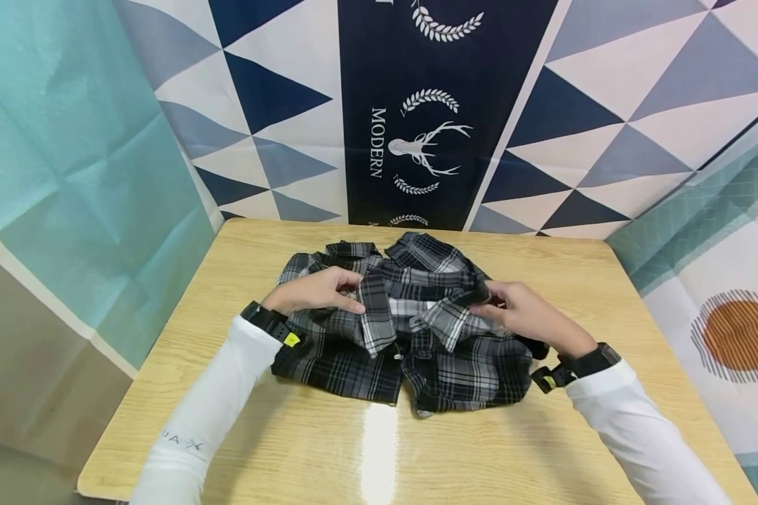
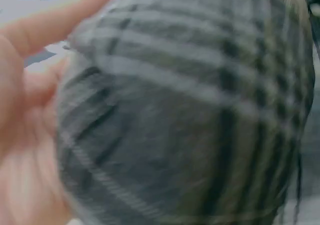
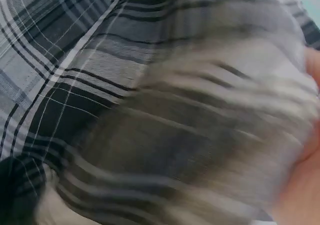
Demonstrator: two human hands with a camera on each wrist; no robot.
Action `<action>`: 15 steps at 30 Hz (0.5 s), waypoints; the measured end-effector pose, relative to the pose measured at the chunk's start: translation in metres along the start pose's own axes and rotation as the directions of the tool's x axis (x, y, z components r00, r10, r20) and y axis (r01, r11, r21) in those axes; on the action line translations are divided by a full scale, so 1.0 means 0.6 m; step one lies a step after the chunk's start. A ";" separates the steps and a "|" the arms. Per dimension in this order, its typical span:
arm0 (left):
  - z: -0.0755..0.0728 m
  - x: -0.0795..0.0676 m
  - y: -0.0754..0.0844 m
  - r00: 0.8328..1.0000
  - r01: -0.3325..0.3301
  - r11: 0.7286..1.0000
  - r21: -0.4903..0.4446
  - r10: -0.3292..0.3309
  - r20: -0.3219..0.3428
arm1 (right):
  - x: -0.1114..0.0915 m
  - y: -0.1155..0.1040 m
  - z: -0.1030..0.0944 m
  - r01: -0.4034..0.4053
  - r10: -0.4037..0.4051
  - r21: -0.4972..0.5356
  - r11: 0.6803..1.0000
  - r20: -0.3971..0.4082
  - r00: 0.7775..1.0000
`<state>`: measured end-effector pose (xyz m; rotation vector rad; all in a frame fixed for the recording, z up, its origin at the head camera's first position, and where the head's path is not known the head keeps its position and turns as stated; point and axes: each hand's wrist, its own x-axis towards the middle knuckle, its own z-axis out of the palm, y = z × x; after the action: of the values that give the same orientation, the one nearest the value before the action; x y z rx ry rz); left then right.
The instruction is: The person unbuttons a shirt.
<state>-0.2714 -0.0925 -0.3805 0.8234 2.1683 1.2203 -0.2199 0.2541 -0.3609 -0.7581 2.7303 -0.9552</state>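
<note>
A black, grey and white plaid shirt [image 1: 347, 365] lies bunched on the table, its collar toward the middle. My left hand [image 1: 318, 289] pinches the left side of the collar between thumb and fingers. On the other side, my right hand [image 1: 521, 312] grips the shirt near the right collar point. Plaid cloth [image 2: 175, 115] fills most of the left wrist view, with the hand at its left edge. In the right wrist view the cloth [image 3: 200, 135] is blurred and covers most of the hand, so the fingertips are hidden there.
The wooden table [image 1: 316, 456] extends around the shirt on all sides. A patterned cloth backdrop [image 1: 290, 161] hangs behind its far edge. Teal and beige sheeting [image 1: 69, 175] hangs at the left, and a printed curtain [image 1: 688, 308] at the right.
</note>
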 end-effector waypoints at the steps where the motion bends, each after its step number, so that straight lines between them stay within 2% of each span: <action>1: -0.001 -0.003 0.001 1.000 -0.010 0.999 0.052 0.011 -0.015 | 0.000 0.000 0.001 0.033 -0.034 -0.041 0.999 -0.011 0.999; 3: -0.004 -0.009 0.007 0.995 -0.032 0.981 0.191 0.049 -0.085 | 0.002 -0.005 0.000 0.072 -0.077 -0.106 0.992 -0.042 0.996; 5: -0.010 -0.011 0.018 0.984 -0.027 0.947 0.319 0.081 -0.159 | 0.007 -0.011 -0.004 0.061 -0.073 -0.138 0.989 -0.087 0.994; 7: -0.020 -0.009 0.034 0.973 0.006 0.911 0.412 0.090 -0.212 | 0.018 -0.019 -0.012 0.002 -0.019 -0.130 0.991 -0.127 0.992; 8: -0.027 -0.007 0.042 0.968 0.032 0.893 0.449 0.085 -0.237 | 0.025 -0.023 -0.017 -0.049 0.033 -0.108 0.993 -0.141 0.989; 10: -0.045 0.003 0.060 0.957 0.081 0.866 0.493 0.071 -0.282 | 0.044 -0.032 -0.028 -0.150 0.143 -0.035 0.988 -0.165 0.976; 12: -0.067 0.021 0.076 0.937 0.143 0.859 0.492 0.042 -0.347 | 0.071 -0.038 -0.038 -0.208 0.210 0.033 0.978 -0.230 0.950; 14: -0.090 0.051 0.087 0.897 0.196 0.874 0.445 0.023 -0.441 | 0.106 -0.041 -0.047 -0.235 0.251 0.090 0.968 -0.288 0.924; 15: -0.102 0.069 0.089 0.884 0.202 0.890 0.408 0.013 -0.468 | 0.124 -0.042 -0.052 -0.246 0.271 0.121 0.962 -0.288 0.919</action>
<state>-0.3280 -0.0755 -0.3110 0.6223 2.9171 0.9386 -0.2830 0.2162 -0.3188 -0.2393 2.9219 -1.1964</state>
